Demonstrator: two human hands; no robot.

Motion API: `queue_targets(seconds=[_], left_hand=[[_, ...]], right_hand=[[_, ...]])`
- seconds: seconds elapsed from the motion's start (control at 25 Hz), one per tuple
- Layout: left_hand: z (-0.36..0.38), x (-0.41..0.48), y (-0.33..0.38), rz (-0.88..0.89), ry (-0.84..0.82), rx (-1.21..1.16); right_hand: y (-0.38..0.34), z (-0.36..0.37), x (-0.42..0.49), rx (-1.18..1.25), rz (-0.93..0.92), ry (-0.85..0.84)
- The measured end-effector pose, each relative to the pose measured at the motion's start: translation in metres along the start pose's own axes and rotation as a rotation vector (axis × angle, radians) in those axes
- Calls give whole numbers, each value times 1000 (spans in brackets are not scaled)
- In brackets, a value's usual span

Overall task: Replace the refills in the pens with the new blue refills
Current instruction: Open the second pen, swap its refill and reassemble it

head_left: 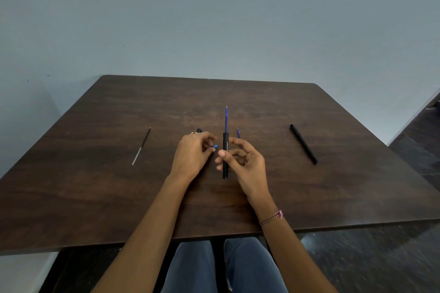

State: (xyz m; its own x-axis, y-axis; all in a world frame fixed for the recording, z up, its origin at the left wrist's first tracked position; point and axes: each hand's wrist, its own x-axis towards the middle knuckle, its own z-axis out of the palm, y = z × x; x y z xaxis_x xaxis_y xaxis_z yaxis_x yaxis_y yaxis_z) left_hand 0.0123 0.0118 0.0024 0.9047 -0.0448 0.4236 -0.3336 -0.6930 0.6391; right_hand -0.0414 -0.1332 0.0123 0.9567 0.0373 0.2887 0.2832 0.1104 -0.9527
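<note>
Head view shows the right hand (241, 164) pinching an upright black pen barrel (225, 141) between thumb and curled fingers, with a blue refill (226, 121) standing out of its top. The left hand (190, 153) pinches a small blue piece (215, 147), and a black part (199, 130) behind it is mostly hidden. A second blue refill (238, 133) is half covered by the right fingers. On the table (95, 185) a thin dark refill (142, 146) lies left and another black pen (303, 144) right.
</note>
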Motion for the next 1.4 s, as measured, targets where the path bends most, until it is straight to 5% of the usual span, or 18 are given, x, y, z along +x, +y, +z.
queue_targets(seconds=[0.16, 0.28, 0.56, 1.04, 1.4], left_hand=[[-3, 2, 0, 69, 110, 45], [-10, 3, 3, 50, 270, -271], [-15, 3, 14, -171, 75, -899], [-18, 2, 13, -198, -41, -1035], [-23, 4, 10, -328, 64, -1103]], right_hand=[[-2, 1, -1, 49, 22, 13], [-1, 0, -2, 56, 54, 2], [-1, -2, -2, 16, 123, 12], [7, 0, -2, -176, 113, -53], [8, 5, -2, -206, 151, -174]])
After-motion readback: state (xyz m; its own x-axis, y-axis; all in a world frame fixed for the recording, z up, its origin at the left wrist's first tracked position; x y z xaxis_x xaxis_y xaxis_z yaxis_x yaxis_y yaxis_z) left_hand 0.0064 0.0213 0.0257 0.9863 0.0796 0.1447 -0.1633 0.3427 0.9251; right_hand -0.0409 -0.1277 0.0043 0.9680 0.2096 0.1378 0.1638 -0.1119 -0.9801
